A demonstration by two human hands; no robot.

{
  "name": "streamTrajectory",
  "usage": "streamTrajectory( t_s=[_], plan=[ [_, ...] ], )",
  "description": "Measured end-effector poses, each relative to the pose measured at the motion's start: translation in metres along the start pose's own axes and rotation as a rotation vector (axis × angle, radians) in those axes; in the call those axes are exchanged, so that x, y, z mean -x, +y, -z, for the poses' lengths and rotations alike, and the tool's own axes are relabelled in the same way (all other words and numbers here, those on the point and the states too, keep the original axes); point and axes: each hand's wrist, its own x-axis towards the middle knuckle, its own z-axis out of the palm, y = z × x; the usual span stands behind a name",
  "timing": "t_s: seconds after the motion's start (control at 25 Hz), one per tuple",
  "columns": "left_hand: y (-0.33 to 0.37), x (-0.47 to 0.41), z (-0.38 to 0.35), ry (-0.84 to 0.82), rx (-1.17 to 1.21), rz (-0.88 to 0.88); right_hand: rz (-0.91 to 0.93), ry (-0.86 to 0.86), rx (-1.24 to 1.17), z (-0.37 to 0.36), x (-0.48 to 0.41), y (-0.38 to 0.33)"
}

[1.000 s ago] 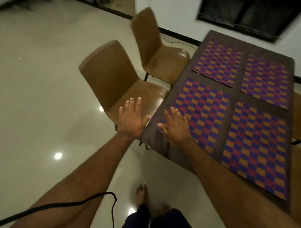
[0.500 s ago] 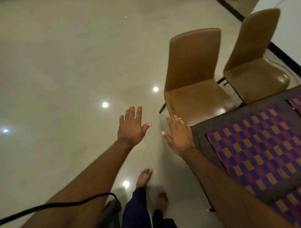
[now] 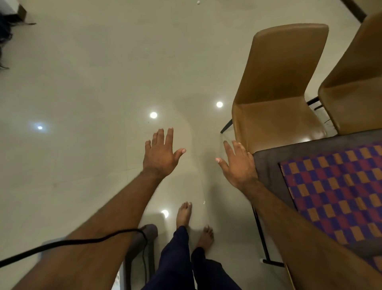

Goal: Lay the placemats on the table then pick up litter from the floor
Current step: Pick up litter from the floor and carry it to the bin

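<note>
A checkered purple, red and orange placemat (image 3: 339,190) lies flat on the dark table (image 3: 268,165) at the right edge. My left hand (image 3: 160,154) hovers over the shiny floor (image 3: 82,103), fingers spread, holding nothing. My right hand (image 3: 237,164) is also empty and spread, just left of the table's corner. A small white scrap of litter (image 3: 198,2) lies on the floor at the far top. Another tiny white speck (image 3: 204,202) sits near my bare feet.
Two brown chairs (image 3: 277,99) (image 3: 355,87) stand by the table at the right. A black cable (image 3: 72,242) crosses my left forearm. A grey object (image 3: 144,244) stands at my left foot. Dark items (image 3: 6,31) sit in the top left corner.
My view has swung left, away from the table toward the floor. Both hands came off the table and chair and now hover over the floor, still spread.
</note>
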Motion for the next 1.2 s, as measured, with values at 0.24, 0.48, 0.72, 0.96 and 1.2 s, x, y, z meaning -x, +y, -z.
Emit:
streamTrajectory(
  t_s=[0.24,0.48,0.72,0.96,1.2],
  plan=[
    [0.000,0.006,-0.008,-0.030,0.036,-0.009,-0.028,-0.031,0.058,-0.014,0.015,0.010],
    [-0.003,0.013,-0.034,-0.075,0.025,-0.044,-0.023,-0.168,0.048,-0.053,0.050,-0.004],
    [-0.010,0.016,-0.087,-0.155,0.032,-0.066,-0.069,-0.287,-0.005,-0.116,0.062,-0.002],
    [-0.024,0.005,-0.206,-0.313,0.071,-0.112,-0.177,-0.403,-0.020,-0.229,0.052,0.036],
    [-0.065,-0.007,-0.379,-0.443,0.030,-0.150,-0.254,-0.504,-0.030,-0.407,0.010,0.062]
  ],
)
